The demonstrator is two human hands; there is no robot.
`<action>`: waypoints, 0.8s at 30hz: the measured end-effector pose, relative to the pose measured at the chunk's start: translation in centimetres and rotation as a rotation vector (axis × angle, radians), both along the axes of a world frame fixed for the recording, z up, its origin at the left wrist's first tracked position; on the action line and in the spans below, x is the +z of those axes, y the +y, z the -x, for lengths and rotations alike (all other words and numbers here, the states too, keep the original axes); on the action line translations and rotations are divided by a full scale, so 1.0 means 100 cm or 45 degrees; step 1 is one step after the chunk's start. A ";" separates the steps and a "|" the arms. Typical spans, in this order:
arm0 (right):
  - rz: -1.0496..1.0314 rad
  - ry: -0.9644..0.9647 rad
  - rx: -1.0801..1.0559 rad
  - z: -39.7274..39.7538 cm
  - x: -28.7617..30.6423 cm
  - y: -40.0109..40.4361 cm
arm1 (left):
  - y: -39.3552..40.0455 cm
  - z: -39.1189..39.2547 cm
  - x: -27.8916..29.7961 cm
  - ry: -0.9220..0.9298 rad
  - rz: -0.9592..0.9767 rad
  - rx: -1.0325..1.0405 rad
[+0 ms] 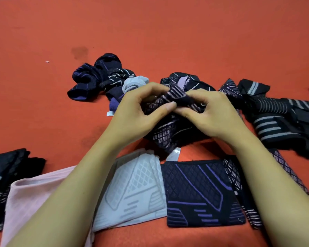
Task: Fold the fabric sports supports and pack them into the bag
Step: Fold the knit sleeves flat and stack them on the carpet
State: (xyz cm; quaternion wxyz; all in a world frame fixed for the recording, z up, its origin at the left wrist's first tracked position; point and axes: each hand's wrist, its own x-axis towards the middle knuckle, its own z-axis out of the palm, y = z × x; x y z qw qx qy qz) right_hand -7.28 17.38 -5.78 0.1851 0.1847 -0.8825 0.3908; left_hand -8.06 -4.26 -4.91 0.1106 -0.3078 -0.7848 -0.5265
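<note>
Two hands [173, 111] pinch a crumpled support [169, 129]; folded supports [202, 191] lie nearer.

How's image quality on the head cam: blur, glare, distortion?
Head view: even, soft light, no glare on the red surface; faint shadows under the arms. Slight softness overall; both hands and the dark support they pinch are readable. Wide-angle stretch at the edges; forearms look oversized.

Far red mat [168, 29] open; crumpled supports [100, 77] mid, folded supports [200, 193] crowd near edge.
</note>
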 end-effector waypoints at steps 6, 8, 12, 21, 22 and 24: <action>0.553 0.049 0.019 0.003 0.009 0.013 | -0.009 0.002 0.005 -0.306 -0.271 -0.062; 0.671 -0.015 0.066 0.005 0.008 0.013 | -0.007 0.002 0.004 -0.359 -0.298 -0.100; 0.859 -0.176 0.184 0.007 0.001 0.005 | -0.004 0.003 0.002 -0.358 -0.212 -0.118; 0.942 -0.593 0.262 0.007 -0.002 -0.003 | -0.002 -0.001 0.007 -0.504 -0.200 -0.068; 0.957 -0.617 0.270 0.007 -0.003 -0.003 | -0.002 -0.001 0.005 -0.502 -0.184 -0.063; 0.984 -0.616 0.324 0.005 -0.002 -0.007 | 0.000 0.000 0.002 -0.467 -0.136 -0.081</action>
